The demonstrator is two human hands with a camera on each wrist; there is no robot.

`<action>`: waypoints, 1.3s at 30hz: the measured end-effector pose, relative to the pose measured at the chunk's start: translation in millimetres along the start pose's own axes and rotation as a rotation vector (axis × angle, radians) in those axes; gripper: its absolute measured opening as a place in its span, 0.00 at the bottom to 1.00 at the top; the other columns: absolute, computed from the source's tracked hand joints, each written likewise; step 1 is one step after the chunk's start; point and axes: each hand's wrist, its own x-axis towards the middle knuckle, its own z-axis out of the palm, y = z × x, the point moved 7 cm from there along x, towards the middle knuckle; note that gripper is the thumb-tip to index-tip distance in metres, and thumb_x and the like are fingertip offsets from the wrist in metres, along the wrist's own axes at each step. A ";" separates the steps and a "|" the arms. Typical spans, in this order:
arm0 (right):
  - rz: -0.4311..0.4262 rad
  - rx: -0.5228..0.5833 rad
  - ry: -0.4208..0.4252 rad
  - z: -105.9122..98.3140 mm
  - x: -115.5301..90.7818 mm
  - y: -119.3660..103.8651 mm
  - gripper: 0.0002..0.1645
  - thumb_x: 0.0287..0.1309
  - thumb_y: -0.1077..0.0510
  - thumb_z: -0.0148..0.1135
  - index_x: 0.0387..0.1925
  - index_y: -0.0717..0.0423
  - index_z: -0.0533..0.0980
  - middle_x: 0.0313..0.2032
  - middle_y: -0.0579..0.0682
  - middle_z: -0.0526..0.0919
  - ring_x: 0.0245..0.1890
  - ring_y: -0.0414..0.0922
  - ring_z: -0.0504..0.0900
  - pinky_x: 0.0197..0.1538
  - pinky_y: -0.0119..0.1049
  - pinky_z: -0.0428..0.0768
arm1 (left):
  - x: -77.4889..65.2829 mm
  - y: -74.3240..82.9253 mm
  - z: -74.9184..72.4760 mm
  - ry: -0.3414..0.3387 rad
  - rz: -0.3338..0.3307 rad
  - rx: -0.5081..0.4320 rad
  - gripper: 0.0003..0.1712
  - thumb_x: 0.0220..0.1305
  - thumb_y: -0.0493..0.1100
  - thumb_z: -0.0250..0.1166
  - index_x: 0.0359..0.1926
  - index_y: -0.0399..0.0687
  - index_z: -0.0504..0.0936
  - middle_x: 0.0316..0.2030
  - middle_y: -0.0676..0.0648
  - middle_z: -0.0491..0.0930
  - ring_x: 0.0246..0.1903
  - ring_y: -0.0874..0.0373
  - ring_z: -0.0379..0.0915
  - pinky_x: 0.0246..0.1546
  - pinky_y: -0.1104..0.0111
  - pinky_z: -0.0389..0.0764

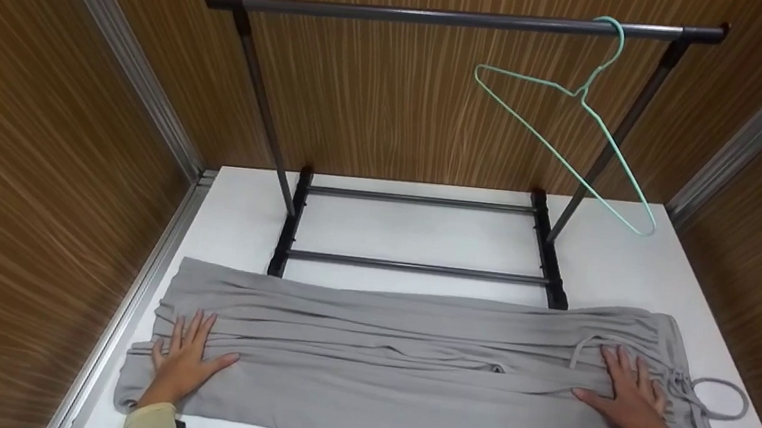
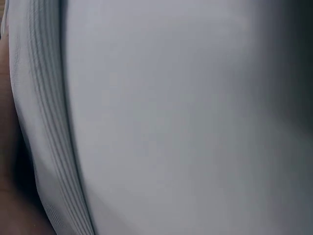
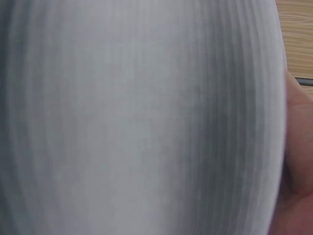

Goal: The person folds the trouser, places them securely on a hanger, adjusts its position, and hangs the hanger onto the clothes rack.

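Observation:
Grey drawstring trousers (image 1: 405,398) lie lengthwise across the white table in the head view, gathered in long creases. Their waist end, with a loose grey cord (image 1: 728,415), is at the right. My left hand (image 1: 183,366) rests with spread fingers on the leg end at the left. Near the waist, my right hand (image 1: 632,402) lies on the cloth, its fingers spread and fingertips close to the cord. Pale ribbed cloth fills much of both wrist views, with only part of the left hand (image 2: 7,147) and the right hand (image 3: 298,147) showing at the edges.
Behind the trousers a dark metal clothes rack (image 1: 435,16) stands on the white table (image 1: 240,221). A mint green hanger (image 1: 535,134) hangs from its bar at the right. Wood-grain panels (image 1: 42,174) enclose the left, back and right sides.

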 end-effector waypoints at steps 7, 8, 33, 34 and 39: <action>0.034 -0.008 -0.010 7.2 -17.1 1.5 0.61 0.50 0.31 0.58 0.72 0.53 0.39 0.70 0.64 0.32 0.65 0.64 0.20 0.52 0.71 0.30 | -10.9 -0.7 7.6 -0.038 -0.035 -0.029 0.58 0.48 0.75 0.57 0.72 0.53 0.48 0.72 0.42 0.39 0.68 0.39 0.22 0.54 0.34 0.25; 0.046 -0.009 -0.024 7.5 -19.1 1.5 0.61 0.51 0.31 0.58 0.72 0.55 0.40 0.70 0.65 0.33 0.65 0.66 0.21 0.51 0.72 0.31 | -12.5 -0.2 8.9 -0.053 -0.043 -0.035 0.58 0.48 0.75 0.57 0.72 0.53 0.48 0.72 0.41 0.39 0.68 0.39 0.22 0.54 0.34 0.25; 0.070 -0.049 -0.119 12.6 -10.7 -43.1 0.58 0.50 0.26 0.53 0.68 0.62 0.50 0.65 0.73 0.45 0.61 0.76 0.38 0.49 0.75 0.38 | -1.8 86.3 16.4 -0.078 0.096 -0.133 0.47 0.57 0.67 0.57 0.70 0.50 0.55 0.70 0.39 0.47 0.68 0.38 0.35 0.57 0.40 0.38; 0.073 -0.049 -0.118 15.2 -9.1 -40.6 0.59 0.50 0.26 0.52 0.68 0.62 0.50 0.66 0.73 0.44 0.62 0.75 0.37 0.48 0.75 0.38 | -0.9 85.5 19.7 -0.087 0.087 -0.128 0.48 0.56 0.68 0.57 0.71 0.50 0.54 0.70 0.39 0.46 0.68 0.38 0.33 0.57 0.39 0.37; 0.047 -0.046 -0.064 12.9 3.5 -34.6 0.60 0.49 0.25 0.53 0.69 0.61 0.49 0.66 0.72 0.43 0.63 0.73 0.34 0.47 0.73 0.40 | 11.0 85.2 20.4 -0.057 0.083 -0.140 0.48 0.56 0.69 0.57 0.71 0.51 0.55 0.71 0.40 0.45 0.69 0.39 0.30 0.58 0.40 0.34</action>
